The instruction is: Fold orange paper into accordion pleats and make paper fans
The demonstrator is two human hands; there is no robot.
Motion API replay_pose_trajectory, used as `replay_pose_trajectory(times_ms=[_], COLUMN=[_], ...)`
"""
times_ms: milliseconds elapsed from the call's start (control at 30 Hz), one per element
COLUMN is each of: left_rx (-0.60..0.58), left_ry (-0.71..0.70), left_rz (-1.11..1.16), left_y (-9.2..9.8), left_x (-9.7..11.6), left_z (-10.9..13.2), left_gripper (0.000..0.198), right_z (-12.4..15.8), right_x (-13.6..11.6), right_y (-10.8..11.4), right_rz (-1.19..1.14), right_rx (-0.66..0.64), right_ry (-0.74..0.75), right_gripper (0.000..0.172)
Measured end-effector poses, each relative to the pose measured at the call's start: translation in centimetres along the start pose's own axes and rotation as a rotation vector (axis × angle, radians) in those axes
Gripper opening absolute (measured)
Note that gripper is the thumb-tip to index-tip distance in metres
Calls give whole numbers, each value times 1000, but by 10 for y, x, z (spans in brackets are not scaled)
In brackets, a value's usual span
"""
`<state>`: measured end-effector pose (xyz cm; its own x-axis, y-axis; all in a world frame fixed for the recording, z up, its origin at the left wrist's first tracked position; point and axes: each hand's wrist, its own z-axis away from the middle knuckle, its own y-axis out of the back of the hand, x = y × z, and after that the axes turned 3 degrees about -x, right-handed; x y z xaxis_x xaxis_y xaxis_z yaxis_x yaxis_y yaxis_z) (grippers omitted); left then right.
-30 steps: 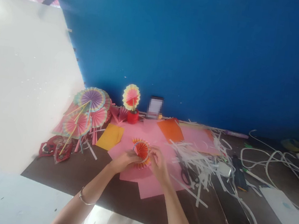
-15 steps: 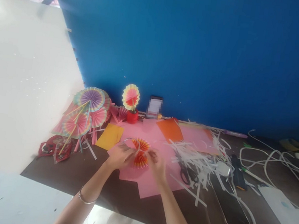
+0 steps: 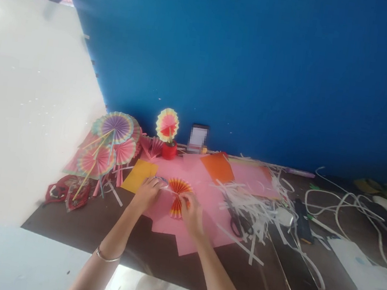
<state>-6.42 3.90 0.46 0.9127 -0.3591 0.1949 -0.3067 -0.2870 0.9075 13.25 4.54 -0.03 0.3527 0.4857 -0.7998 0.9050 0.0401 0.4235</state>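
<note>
The right hand (image 3: 190, 212) has its fingers pinched shut on the bottom half of the orange paper fan (image 3: 178, 189). The left hand (image 3: 146, 194) touches the fan's edge at 9 o'clock; I cannot tell if it grips. The fan lies on a pink paper sheet (image 3: 207, 199). Yellow paper (image 3: 137, 176) lies at 9 o'clock, scissors (image 3: 238, 224) at 3 o'clock, and a red pot (image 3: 169, 151) at 12 o'clock.
</note>
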Motion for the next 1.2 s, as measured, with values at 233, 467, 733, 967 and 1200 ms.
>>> replay_pose_trajectory(times_ms=[233,467,733,967,1200], left_rx=[-103,16,25,4,67], left_ry=[-86,-45,-29,2,56], left_rz=[251,6,-183,-155,-151], left_y=[20,1,-18,-27,-35], left_x=[-1,-9,-18,-18,-14], left_z=[0,-1,-5,-7,-13], left_gripper=[22,22,28,25,24], right_z=[-3,0,-3,0,-1], right_x=[1,0,-5,-5,-5], right_y=[1,-4,-9,-14,-18], right_rz=[-9,45,281,371,386], right_rx=[89,82,76,53,69], right_ry=[2,-49,-24,-62,-32], right_gripper=[15,11,13,13,16])
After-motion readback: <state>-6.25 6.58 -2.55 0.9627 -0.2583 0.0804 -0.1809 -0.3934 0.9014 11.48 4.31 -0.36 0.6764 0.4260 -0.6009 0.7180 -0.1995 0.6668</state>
